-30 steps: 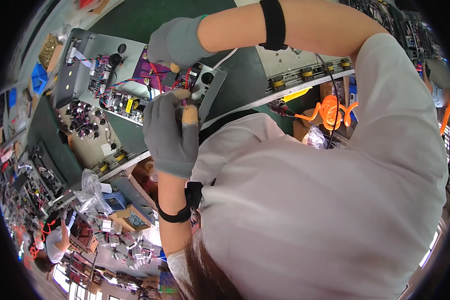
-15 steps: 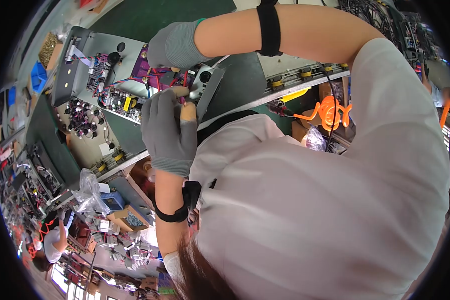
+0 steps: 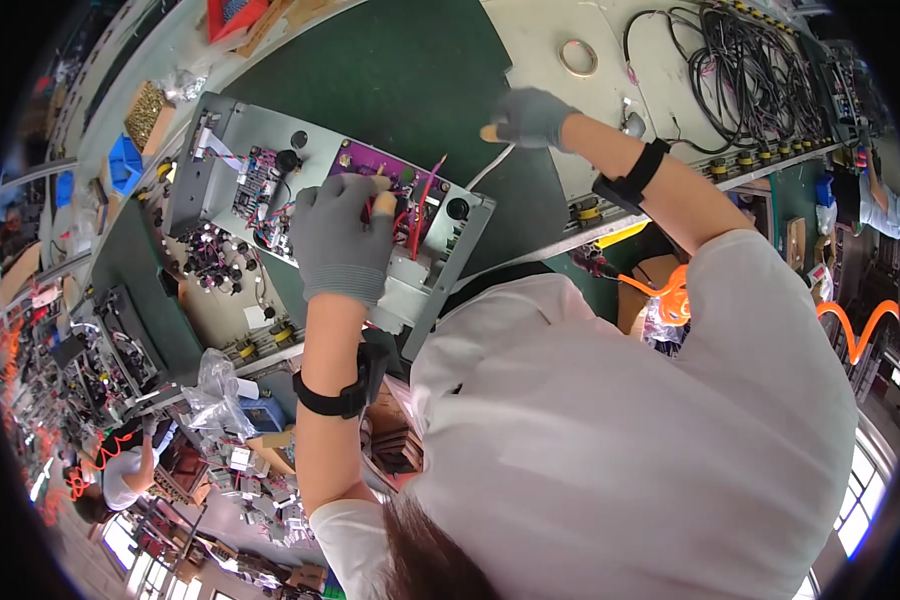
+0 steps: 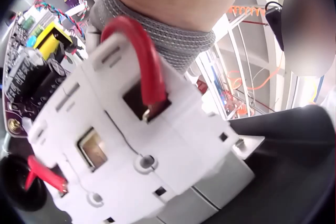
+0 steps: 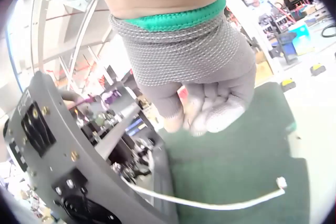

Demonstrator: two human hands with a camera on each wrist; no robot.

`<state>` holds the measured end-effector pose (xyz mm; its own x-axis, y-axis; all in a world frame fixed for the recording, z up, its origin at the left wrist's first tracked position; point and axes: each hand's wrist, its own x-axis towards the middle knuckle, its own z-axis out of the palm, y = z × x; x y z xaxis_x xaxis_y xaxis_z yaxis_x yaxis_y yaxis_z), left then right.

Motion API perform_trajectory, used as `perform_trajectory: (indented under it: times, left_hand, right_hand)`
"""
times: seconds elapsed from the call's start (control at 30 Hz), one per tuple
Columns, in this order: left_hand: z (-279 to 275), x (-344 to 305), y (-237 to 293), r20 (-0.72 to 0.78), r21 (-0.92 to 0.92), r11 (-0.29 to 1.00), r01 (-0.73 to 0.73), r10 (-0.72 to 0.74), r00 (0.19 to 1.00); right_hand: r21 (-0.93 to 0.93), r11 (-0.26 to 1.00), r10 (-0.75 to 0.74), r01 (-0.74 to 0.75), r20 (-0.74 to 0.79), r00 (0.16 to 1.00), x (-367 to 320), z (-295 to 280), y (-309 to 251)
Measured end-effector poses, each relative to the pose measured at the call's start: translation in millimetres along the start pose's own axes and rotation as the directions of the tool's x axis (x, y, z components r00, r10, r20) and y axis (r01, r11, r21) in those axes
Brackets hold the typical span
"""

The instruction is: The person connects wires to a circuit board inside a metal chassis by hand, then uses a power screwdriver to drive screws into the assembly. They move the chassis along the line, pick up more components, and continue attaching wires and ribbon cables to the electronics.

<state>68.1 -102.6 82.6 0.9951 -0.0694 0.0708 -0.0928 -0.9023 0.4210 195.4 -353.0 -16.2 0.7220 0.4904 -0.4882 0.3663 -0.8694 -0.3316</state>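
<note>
In the head view, the left hand (image 3: 342, 240), in a grey glove, bends over the purple circuit board (image 3: 378, 160) in a grey metal case (image 3: 315, 140). Its thumb and forefinger pinch a red wire (image 3: 368, 212). The left wrist view shows a white block (image 4: 126, 124) with red wires (image 4: 152, 71) in its openings, hiding those fingers. Over the green mat (image 5: 210, 166), away from the case, the right hand (image 5: 194, 71) hangs with fingers loosely curled and nothing visibly held. A white cable (image 5: 210, 204) lies below it.
Behind the case stand a blue bin (image 3: 125, 165) and a box of small parts (image 3: 148, 115). Small dark parts (image 3: 215, 258) lie near its side. A tape ring (image 3: 578, 58) and coiled black cables (image 3: 740, 80) lie on the pale bench top.
The right hand has left the board and moved out over the mat. My view has shifted, showing more bench. The left hand stays at the wires, with the white block now visible beside it.
</note>
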Motion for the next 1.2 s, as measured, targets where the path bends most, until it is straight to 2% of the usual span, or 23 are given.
perform_trajectory:
  times: [0.03,0.07,0.13,0.17,0.23,0.27,0.33,0.4,0.43,0.47,0.53,0.6,0.7,0.73,0.8,0.87,0.9,0.93,0.97,1.0,1.03,1.1,1.2]
  left_hand:
    - [2,4,2,0.090,0.090,0.996,0.022,-0.030,0.996]
    - [4,9,4,0.176,0.179,0.983,0.035,-0.067,0.982]
    - [8,17,5,0.184,0.209,0.977,0.045,-0.084,0.979]
    - [10,20,4,0.218,0.164,0.985,0.061,-0.096,0.971]
    - [14,24,0,0.255,0.119,0.990,0.078,-0.106,0.961]
    - [15,24,-2,0.255,0.069,0.995,0.074,-0.089,0.963]
    - [17,23,-6,0.252,0.025,0.997,0.067,-0.071,0.965]
    - [18,22,-10,0.276,-0.075,0.991,0.110,-0.086,0.957]
    - [17,21,-11,0.276,-0.105,0.989,0.104,-0.071,0.958]
    - [16,21,-11,0.268,-0.095,0.990,0.109,-0.080,0.960]
    - [15,19,-10,0.274,-0.122,0.989,0.086,-0.050,0.960]
    - [7,23,-8,0.330,-0.098,0.990,0.097,-0.059,0.942]
    - [0,27,-10,0.384,-0.088,0.996,0.004,0.030,0.923]
    - [-3,28,-11,0.399,-0.086,0.996,-0.028,0.060,0.915]
    - [-7,33,-8,0.421,-0.084,0.995,-0.058,0.088,0.903]
    - [-9,39,-5,0.270,-0.333,0.941,-0.066,0.162,0.949]
    - [-7,40,-4,0.259,-0.364,0.931,0.002,0.099,0.961]
    - [-9,42,1,0.195,-0.517,0.855,0.023,0.092,0.977]
    - [-17,49,8,0.343,-0.621,0.754,0.214,0.016,0.939]
    - [-24,55,13,0.490,-0.676,0.619,0.401,-0.029,0.871]
    - [-23,57,15,0.495,-0.676,0.618,0.401,-0.023,0.869]
    - [-20,59,18,0.533,-0.614,0.697,0.370,0.021,0.846]
    - [-17,56,21,0.535,-0.613,0.682,0.399,-0.013,0.845]
  right_hand:
    - [0.191,0.957,0.166,-0.219,0.262,0.951,-3,8,5]
    - [0.307,0.833,0.252,-0.461,0.530,0.809,-6,18,7]
    - [0.406,0.597,0.283,-0.692,0.701,0.655,-2,56,11]
    - [0.407,0.594,0.284,-0.694,0.700,0.655,-1,65,9]
    - [0.668,0.237,0.183,-0.706,0.683,0.707,4,78,3]
    - [0.668,0.237,0.181,-0.706,0.683,0.707,9,83,0]
    - [0.829,0.032,0.378,-0.558,0.507,0.775,22,94,-6]
    - [0.854,0.002,0.366,-0.521,0.484,0.795,39,107,3]
    - [0.943,-0.182,0.171,-0.277,0.308,0.936,44,109,7]
    - [0.916,-0.397,0.013,-0.052,0.062,0.998,51,110,9]
    - [0.900,-0.435,-0.017,-0.023,0.017,1.000,49,76,-5]
    - [0.835,-0.531,-0.084,0.142,-0.219,0.972,35,28,-20]
    - [0.905,-0.383,-0.250,0.185,-0.295,0.922,22,-11,-20]
    - [0.904,-0.385,-0.248,0.184,-0.293,0.923,17,-17,-22]
    - [0.951,-0.031,-0.336,0.309,-0.301,0.893,8,-24,-27]
    - [0.960,-0.039,-0.374,0.278,-0.272,0.887,7,-28,-25]
    - [0.966,-0.040,-0.414,0.254,-0.248,0.876,6,-30,-25]
    - [0.969,-0.045,-0.409,0.243,-0.240,0.880,-1,-30,-33]
    - [0.831,0.268,-0.392,0.488,-0.368,0.843,-11,-30,-45]
    - [0.545,0.546,-0.419,0.636,-0.480,0.771,-22,-35,-55]
    - [0.405,0.707,-0.462,0.580,-0.357,0.812,-35,-48,-61]
    - [0.366,0.733,-0.472,0.573,-0.333,0.816,-40,-46,-63]
    - [0.313,0.766,-0.486,0.561,-0.288,0.825,-41,-49,-65]
